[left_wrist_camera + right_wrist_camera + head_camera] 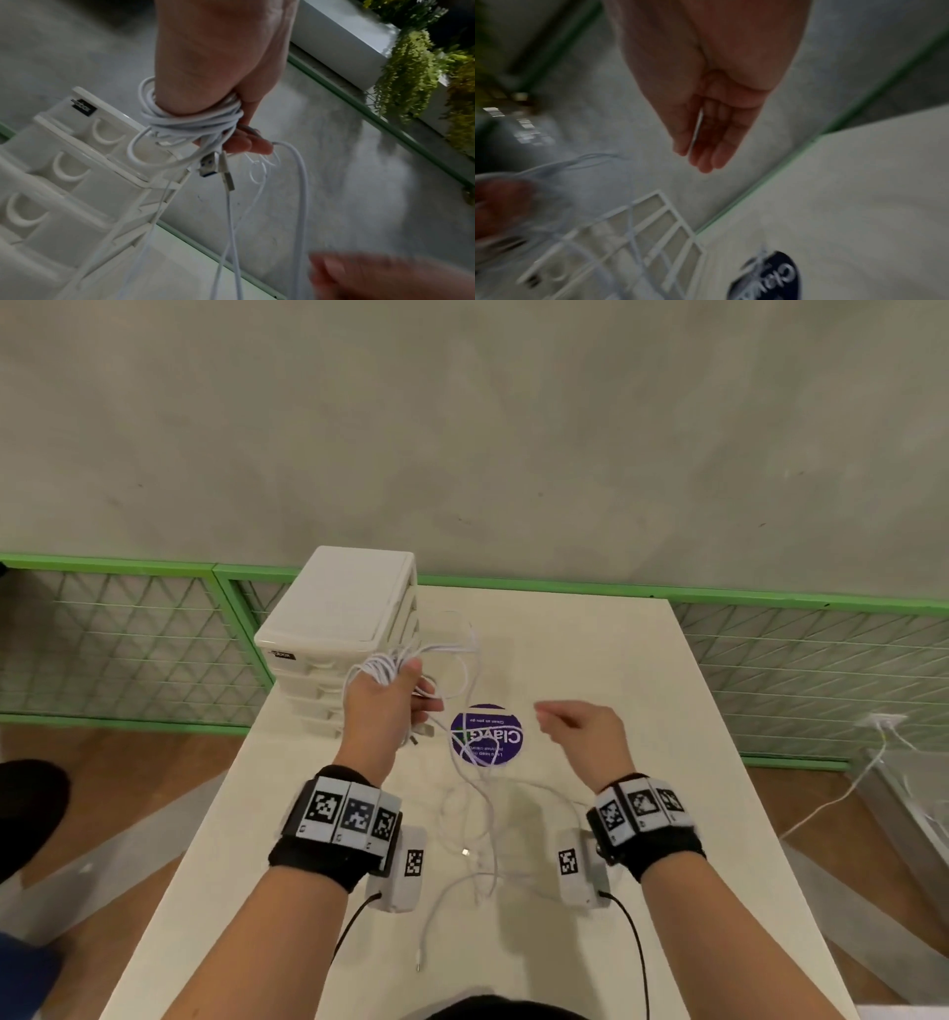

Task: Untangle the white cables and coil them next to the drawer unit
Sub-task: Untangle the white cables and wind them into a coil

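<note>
The white cables [382, 667] are wound in loops around the left hand [382, 706], whose fingers are curled round them, just beside the drawer unit [339, 629]. Loose lengths trail across the table [642, 711]. A strand is pinched by the right hand [585, 731].

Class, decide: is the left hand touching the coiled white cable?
Touching. The left wrist view shows the coiled white cable looped around the left hand, pressed against its fingers.
</note>
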